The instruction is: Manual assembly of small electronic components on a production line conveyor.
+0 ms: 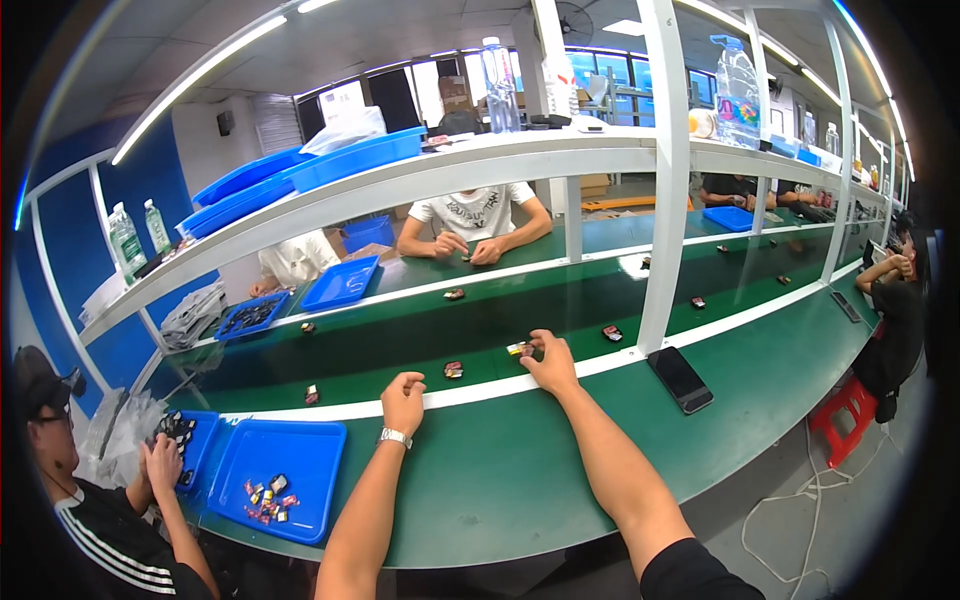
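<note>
My right hand (550, 362) reaches over the white strip onto the dark green conveyor belt (400, 340). Thumb and fingers pinch a small flat part with a yellow-and-white label (517, 349); its kind is too small to make out. My left hand (403, 402), with a metal watch on the wrist, hovers over the strip's edge. Its fingers are curled, and whatever they may hold is hidden. Between my hands lies a small black-and-red part (453, 370) on the belt. Another like it (612, 334) is right of my right hand.
A black phone (680, 380) lies beside a white upright post (664, 200). At the left, a blue tray (325, 450) holds several small red, black and yellow pieces. A person (130, 510) handles black parts beside it. Across the belt, a person in white (480, 215) works.
</note>
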### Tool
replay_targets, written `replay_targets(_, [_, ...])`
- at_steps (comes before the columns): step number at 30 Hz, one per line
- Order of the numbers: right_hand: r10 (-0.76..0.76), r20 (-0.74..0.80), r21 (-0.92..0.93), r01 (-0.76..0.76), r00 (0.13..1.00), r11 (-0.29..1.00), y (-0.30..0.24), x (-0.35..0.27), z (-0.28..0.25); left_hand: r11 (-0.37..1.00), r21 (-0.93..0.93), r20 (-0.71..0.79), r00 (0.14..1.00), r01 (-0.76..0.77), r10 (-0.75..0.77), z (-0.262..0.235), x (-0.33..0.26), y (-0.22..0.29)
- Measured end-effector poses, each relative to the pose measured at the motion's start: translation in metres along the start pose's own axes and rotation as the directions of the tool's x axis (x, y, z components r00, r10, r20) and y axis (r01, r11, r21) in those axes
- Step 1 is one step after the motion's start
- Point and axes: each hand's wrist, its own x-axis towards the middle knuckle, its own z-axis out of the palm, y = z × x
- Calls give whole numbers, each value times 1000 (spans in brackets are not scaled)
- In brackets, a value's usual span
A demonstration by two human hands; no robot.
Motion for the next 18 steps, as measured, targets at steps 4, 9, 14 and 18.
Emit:
replay_targets(4, [-248,246,340,156,937,928,-51,-32,3,927,-256,367,914,275,-170,-21,-22,9])
replay_targets(9, [-450,447,429,256,773,866,-104,-71,-12,679,-416,769,632,605,-92,-34,-41,26])
replay_targets(14, [-445,423,375,295,789,879,-107,-70,-19,640,-445,755,646,626,-108,-28,-43,24])
replay_targets(18, [-554,332,280,481,763,831,-110,-74,-12,600,-509,705,699,617,-120,-28,-43,30])
